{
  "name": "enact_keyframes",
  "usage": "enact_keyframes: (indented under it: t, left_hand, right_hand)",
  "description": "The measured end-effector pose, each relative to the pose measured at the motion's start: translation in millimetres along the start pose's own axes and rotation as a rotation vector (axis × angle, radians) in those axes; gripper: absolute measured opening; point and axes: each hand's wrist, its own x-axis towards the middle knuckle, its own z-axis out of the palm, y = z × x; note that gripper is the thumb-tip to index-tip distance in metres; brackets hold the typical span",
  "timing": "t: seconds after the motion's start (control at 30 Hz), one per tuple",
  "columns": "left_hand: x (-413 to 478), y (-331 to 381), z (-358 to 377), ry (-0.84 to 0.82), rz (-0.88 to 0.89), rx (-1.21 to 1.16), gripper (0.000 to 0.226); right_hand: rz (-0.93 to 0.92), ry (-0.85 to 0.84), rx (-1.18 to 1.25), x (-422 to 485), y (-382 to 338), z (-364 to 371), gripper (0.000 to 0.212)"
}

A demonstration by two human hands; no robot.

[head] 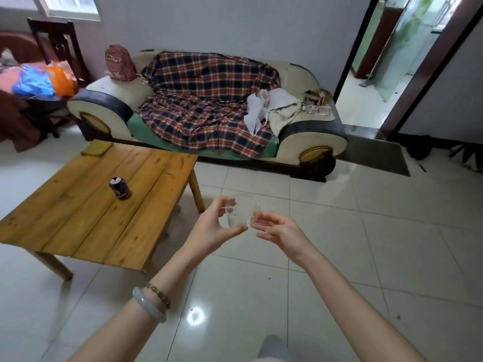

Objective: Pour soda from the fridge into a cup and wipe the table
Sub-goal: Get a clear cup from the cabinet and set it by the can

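A clear plastic cup (241,210) is held in the air over the tiled floor, to the right of a low wooden table (86,212). My left hand (213,228) grips the cup from its left side and my right hand (278,231) pinches its right rim. A dark blue soda can (120,188) stands upright near the middle of the table, well left of both hands. A folded yellow-green cloth (96,148) lies on the table's far left corner.
A sofa (109,105) with a plaid blanket and a white plastic bag stands behind the table. A dark chair (56,45) with coloured bags sits at the far left. An open doorway (379,74) lies at the far right. Tiled floor (339,231) stretches around me.
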Motion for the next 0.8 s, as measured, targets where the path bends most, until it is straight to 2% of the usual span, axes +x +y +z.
enact_keyframes:
  t: [0.23,0.5,0.67,0.8]
  left_hand:
    - [101.9,-28.6,-7.2,0.087,-0.059,0.01,0.064]
    - [242.8,-60.5,-27.0,0.279,-0.178,-0.007,0.063]
    - [299.0,-73.2,-47.6,0.435,-0.254,-0.051,0.061]
    - [325.3,-89.6,-69.6,0.549,-0.313,-0.044,0.059]
  right_hand:
    - [0.055,-0.114,-0.024,125.4,-32.7,-22.6,0.044]
    - [0.13,-0.338,-0.163,307.5,-99.7,-43.4,0.041]
    - [0.187,-0.544,-0.261,397.9,-141.5,-26.9,0.038]
    - [0.223,-0.665,-0.281,454.8,-148.9,0.2,0.038]
